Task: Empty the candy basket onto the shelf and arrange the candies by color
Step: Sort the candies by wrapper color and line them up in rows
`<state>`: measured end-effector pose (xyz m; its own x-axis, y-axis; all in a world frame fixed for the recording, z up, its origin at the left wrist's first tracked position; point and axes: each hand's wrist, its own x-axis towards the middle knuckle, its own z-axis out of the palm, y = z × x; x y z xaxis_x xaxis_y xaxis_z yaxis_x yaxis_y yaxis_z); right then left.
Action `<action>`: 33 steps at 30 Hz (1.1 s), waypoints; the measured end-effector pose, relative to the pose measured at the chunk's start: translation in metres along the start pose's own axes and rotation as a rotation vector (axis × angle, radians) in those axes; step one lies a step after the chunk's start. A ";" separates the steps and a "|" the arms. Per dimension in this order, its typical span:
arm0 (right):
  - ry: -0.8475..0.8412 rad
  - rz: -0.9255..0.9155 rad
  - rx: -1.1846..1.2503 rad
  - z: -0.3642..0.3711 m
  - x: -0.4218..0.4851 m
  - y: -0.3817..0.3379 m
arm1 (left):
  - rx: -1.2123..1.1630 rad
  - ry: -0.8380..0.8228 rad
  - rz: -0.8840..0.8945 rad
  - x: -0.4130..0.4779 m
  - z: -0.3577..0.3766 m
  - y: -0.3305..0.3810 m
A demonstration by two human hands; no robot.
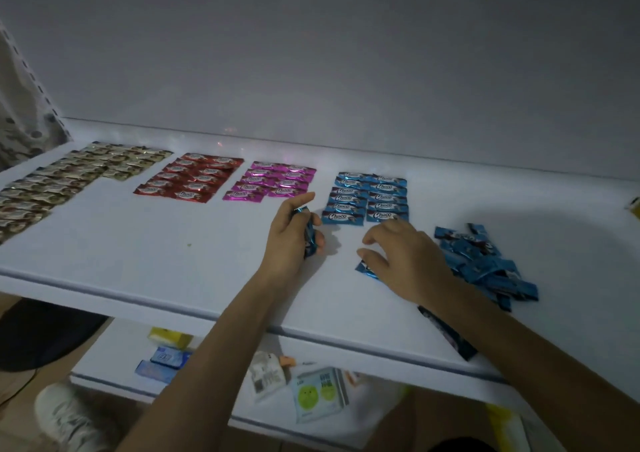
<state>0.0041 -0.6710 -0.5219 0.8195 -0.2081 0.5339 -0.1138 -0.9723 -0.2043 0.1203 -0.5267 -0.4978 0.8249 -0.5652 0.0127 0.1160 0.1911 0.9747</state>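
Blue foil fills my left hand (294, 233): its fingers are curled round a small bundle of blue candies (310, 240), held just left of the sorted blue block (367, 197), which lies in two neat columns on the white shelf (138, 244). My right hand (408, 261) hovers just in front of that block, nearer to me, with its fingers bent downward and the thumb at a single blue candy (363, 267) lying flat on the shelf. The hand hides most of that candy, so I cannot tell whether I have hold of it or am only touching it. To the right of the block and nearer to me than it, a loose blue pile (485, 261) lies in a jumble, wrappers overlapping at all angles. Farther toward me from the block, at the shelf's front edge, a dark wrapper (446, 334) lies partly under my right forearm. Left of the block come three more tidy groups in turn: the pink block (273, 183) nearest it, then the red block (190, 178), then the pale gold block (62, 181) farthest away. Below the block's level and closer to me, a lower shelf (114, 365) carries a few scattered packets (318, 396).
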 end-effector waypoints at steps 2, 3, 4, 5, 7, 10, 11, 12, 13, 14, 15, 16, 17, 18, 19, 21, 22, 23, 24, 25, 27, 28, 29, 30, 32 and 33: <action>-0.020 -0.017 0.015 -0.006 -0.006 0.005 | -0.039 0.023 -0.034 0.002 0.006 0.004; -0.027 -0.032 0.028 -0.009 -0.009 0.008 | -0.077 0.020 -0.053 0.003 0.010 0.007; -0.037 -0.046 0.042 -0.012 -0.012 0.012 | -0.128 0.010 -0.069 0.002 0.016 0.009; -0.039 -0.066 0.056 -0.014 -0.014 0.016 | -0.183 -0.002 -0.087 0.001 0.022 0.012; -0.008 -0.098 0.054 -0.018 -0.018 0.022 | -0.309 -0.025 -0.138 -0.003 0.036 0.015; 0.127 -0.061 0.078 -0.027 -0.016 0.019 | -0.554 -0.052 -0.254 -0.010 0.050 0.016; 0.161 -0.024 0.144 -0.031 -0.014 0.015 | -0.648 -0.060 -0.284 -0.012 0.053 0.015; 0.178 0.020 0.228 -0.035 -0.011 0.007 | -0.730 -0.057 -0.297 -0.013 0.056 0.015; 0.177 0.066 0.305 -0.039 -0.008 -0.002 | -0.791 -0.046 -0.293 -0.013 0.057 0.014; 0.164 0.117 0.363 -0.041 -0.005 -0.011 | -0.824 -0.031 -0.281 -0.014 0.058 0.013; 0.143 0.172 0.401 -0.041 -0.002 -0.020 | -0.842 -0.022 -0.270 -0.014 0.058 0.012; 0.117 0.233 0.429 -0.040 0.001 -0.028 | -0.851 -0.019 -0.263 -0.014 0.057 0.012; 0.088 0.294 0.458 -0.037 0.005 -0.033 | -0.843 -0.018 -0.258 -0.014 0.056 0.012; 0.063 0.343 0.491 -0.033 0.008 -0.037 | -0.819 -0.012 -0.255 -0.014 0.056 0.011; 0.041 0.378 0.540 -0.029 0.011 -0.039 | -0.787 -0.005 -0.246 -0.013 0.055 0.010; 0.017 0.419 0.678 -0.024 0.017 -0.042 | -0.739 -0.017 -0.219 -0.014 0.052 0.009; 0.016 0.440 0.737 -0.022 0.019 -0.041 | -0.728 -0.048 -0.202 -0.015 0.050 0.010; 0.013 0.473 0.781 -0.022 0.020 -0.041 | -0.701 -0.078 -0.183 -0.016 0.047 0.011; 0.001 0.512 0.818 -0.025 0.020 -0.040 | -0.643 -0.094 -0.166 -0.016 0.042 0.012; -0.015 0.552 0.851 -0.028 0.021 -0.038 | -0.551 -0.091 -0.145 -0.015 0.038 0.012; -0.043 0.599 0.864 -0.034 0.022 -0.032 | -0.296 -0.039 -0.102 -0.014 0.028 0.009; -0.045 0.601 0.849 -0.037 0.022 -0.029 | -0.147 -0.014 -0.070 -0.014 0.024 0.007; -0.043 0.593 0.839 -0.040 0.022 -0.026 | -0.011 -0.008 -0.025 -0.012 0.020 0.004; -0.050 0.577 0.832 -0.041 0.022 -0.024 | 0.095 -0.030 0.023 -0.012 0.018 0.001; -0.086 0.539 0.821 -0.043 0.021 -0.022 | 0.228 -0.111 0.130 -0.011 0.014 -0.003; -0.103 0.522 0.816 -0.042 0.020 -0.021 | 0.266 -0.142 0.190 -0.010 0.012 -0.004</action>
<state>-0.0003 -0.6590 -0.4722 0.8260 -0.5437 0.1488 -0.0842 -0.3800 -0.9211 0.1047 -0.5315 -0.4990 0.7307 -0.6490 0.2118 -0.1956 0.0981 0.9758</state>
